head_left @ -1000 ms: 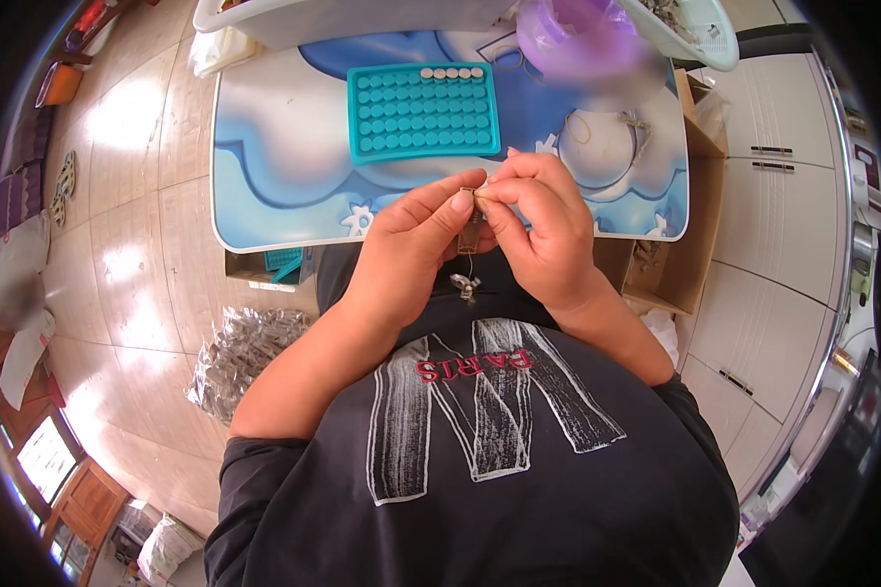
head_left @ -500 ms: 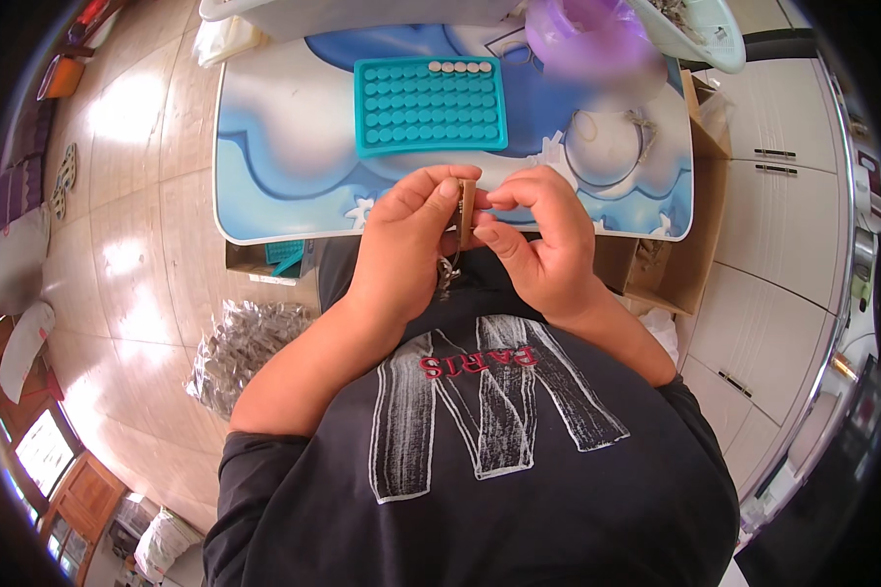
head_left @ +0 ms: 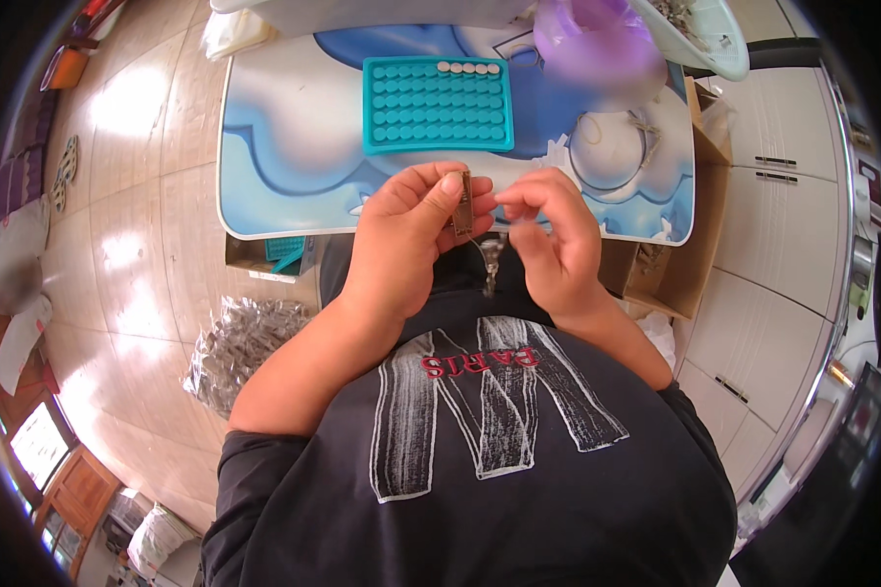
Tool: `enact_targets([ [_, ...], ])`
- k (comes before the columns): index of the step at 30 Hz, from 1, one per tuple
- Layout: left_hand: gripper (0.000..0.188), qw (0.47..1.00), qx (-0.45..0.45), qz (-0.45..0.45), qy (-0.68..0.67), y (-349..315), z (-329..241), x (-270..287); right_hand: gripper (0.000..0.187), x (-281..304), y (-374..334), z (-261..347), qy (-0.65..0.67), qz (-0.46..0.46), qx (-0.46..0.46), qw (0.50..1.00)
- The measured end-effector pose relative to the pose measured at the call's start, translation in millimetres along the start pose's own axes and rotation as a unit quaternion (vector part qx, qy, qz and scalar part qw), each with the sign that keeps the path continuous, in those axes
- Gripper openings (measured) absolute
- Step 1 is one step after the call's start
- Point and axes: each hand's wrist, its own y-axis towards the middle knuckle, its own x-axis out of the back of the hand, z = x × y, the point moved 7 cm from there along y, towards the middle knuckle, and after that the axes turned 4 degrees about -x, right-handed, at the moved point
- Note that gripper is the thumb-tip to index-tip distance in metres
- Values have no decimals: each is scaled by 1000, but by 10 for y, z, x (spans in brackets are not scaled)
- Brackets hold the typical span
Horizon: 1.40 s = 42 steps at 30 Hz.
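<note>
My left hand pinches a small, narrow brown rectangular piece upright between thumb and fingers, one long face toward me. From its lower end hangs a thin loop with a silvery, chain-like dangle, over my dark shirt. Just to the right, my right hand is raised with bent fingers. A gap shows between its index fingertip and thumb, and I see nothing held there. Beyond both hands, a teal tray of round cavities lies on the table, with several pale round pieces along its far right row.
The blue-and-white table holds a purple container, a pale green basket and a wire-like loop. A clear bag of silvery pieces sits on the floor at left. Cardboard boxes stand at right, beside white cabinets.
The brown piece has turned so its broad face shows, and its dangle has swung right. My right hand has drawn slightly away from it, its thumb bending back.
</note>
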Motion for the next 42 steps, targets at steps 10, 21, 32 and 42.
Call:
enact_targets([
  [10,22,995,-79,-25,-54,6,-168,8,11,-167,-299,-304,288,32,-235,928],
  [21,21,997,-47,-6,-60,-9,-65,-5,21,-98,-88,129,-177,13,76,981],
  [32,20,999,-26,-10,-27,-31,-36,9,22,-196,-87,7,-127,17,75,989],
  [42,26,1000,12,22,-4,-40,75,109,17,-140,-20,-74,-41,10,12,999],
])
